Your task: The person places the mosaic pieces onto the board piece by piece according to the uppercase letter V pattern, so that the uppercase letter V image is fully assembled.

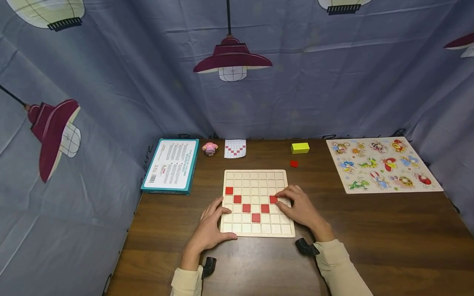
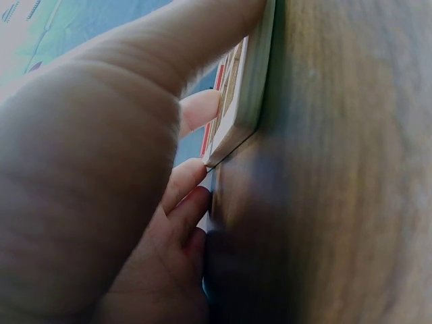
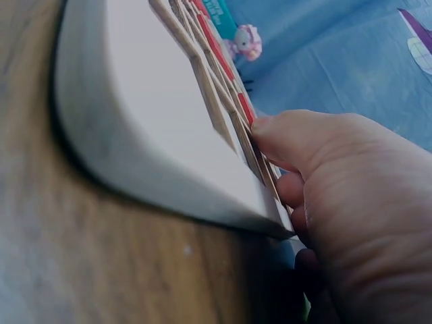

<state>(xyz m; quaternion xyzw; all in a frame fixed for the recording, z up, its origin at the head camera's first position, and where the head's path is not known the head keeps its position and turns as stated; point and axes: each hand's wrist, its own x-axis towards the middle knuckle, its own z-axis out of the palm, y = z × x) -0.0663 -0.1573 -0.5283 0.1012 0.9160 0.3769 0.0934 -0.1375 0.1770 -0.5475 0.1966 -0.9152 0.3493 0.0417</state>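
Note:
A pale wooden grid board (image 1: pixel 255 176) lies on the table, with red square tiles set in a V shape. My left hand (image 1: pixel 209 230) holds its near left corner, thumb along the near edge and fingers at the left side. Over the right part of the grid, my right hand (image 1: pixel 301 207) pinches a red tile (image 1: pixel 273 200) at the upper end of the V's right arm. In the right wrist view, the thumb (image 3: pixel 277 131) meets the red row above the board's thick edge. Behind the board, one loose red tile (image 1: pixel 293 164) lies on the table.
A small card (image 1: pixel 235 144) with a red V pattern lies behind the board, between a pink figurine (image 1: pixel 210 148) and a yellow block (image 1: pixel 300 148). A teal box (image 1: pixel 170 166) lies left; an insect puzzle board (image 1: pixel 374 164) lies right. Blue cloth hangs behind.

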